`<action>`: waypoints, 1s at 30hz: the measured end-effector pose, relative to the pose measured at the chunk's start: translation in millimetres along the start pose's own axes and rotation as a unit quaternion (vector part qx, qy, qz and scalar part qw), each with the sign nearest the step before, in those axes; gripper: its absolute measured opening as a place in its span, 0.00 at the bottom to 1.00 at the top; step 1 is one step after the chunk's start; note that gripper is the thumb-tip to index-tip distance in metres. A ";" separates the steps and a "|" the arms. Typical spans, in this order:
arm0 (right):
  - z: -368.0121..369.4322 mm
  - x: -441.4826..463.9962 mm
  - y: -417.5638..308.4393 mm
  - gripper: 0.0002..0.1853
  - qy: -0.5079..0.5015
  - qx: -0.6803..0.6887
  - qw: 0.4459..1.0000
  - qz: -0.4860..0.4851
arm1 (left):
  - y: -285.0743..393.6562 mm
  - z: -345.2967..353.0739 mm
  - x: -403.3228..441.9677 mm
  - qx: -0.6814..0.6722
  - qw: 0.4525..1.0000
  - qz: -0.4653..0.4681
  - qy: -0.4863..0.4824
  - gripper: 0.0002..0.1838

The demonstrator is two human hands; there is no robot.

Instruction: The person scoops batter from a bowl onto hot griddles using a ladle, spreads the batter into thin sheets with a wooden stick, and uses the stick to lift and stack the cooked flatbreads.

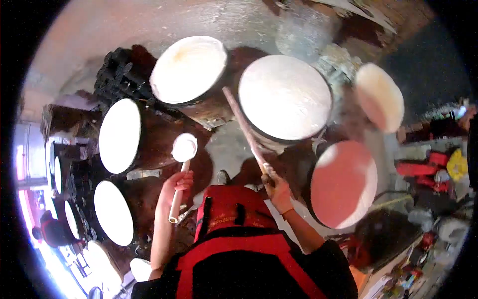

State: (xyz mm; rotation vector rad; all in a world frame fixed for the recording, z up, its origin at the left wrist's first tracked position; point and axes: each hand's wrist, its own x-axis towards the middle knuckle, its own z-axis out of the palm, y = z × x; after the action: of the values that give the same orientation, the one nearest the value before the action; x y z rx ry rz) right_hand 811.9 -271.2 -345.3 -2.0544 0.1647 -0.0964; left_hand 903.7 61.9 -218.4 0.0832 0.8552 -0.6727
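Note:
My left hand (180, 183) is closed round the handle of a ladle (184, 148), whose round cup looks white inside. The handle's hollow end points down toward me. My right hand (277, 191) grips a long wooden stick (245, 126) near its lower end, and the stick slants up and left. Beyond its tip are two large round containers with white tops, one at the upper left (189, 70) and one at the upper centre (285, 97). To the right of my right hand stands another round container (344, 184), its top looking pink.
More white-topped round containers stand at left (120, 136) and lower left (114, 213), with another at upper right (379, 97). Dark stacked pieces (118, 74) lie behind the left ones. Red and yellow items (432, 169) are at far right. A person (56, 230) is at far left.

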 end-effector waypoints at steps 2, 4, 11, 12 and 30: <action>20.1 24.0 -29.3 0.21 0.013 0.025 0.998 -0.047 | 18.6 -35.7 -5.4 -0.075 0.997 -0.014 -0.027 0.07; 46.8 64.3 -55.9 0.18 0.044 0.112 0.992 -0.036 | 19.9 -33.9 -16.5 -0.138 0.988 0.069 0.027 0.04; 161.8 226.0 -150.9 0.13 -0.198 -0.219 0.935 -0.199 | 83.5 -65.5 -19.9 0.050 0.959 0.274 0.043 0.05; 204.0 253.0 -155.1 0.13 -0.196 -0.242 0.928 -0.207 | 94.8 -58.1 -22.2 0.076 0.949 0.302 0.054 0.04; 138.7 515.4 -224.4 0.13 -0.015 0.060 0.991 -0.116 | 183.5 30.5 -0.9 0.128 0.951 0.281 0.013 0.11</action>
State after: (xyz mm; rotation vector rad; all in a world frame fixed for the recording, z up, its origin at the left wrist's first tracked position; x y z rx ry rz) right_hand 1357.1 -127.8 -213.3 -1.9465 -0.0964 -0.2137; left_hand 1030.0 197.7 -232.8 0.5506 0.7170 -0.2400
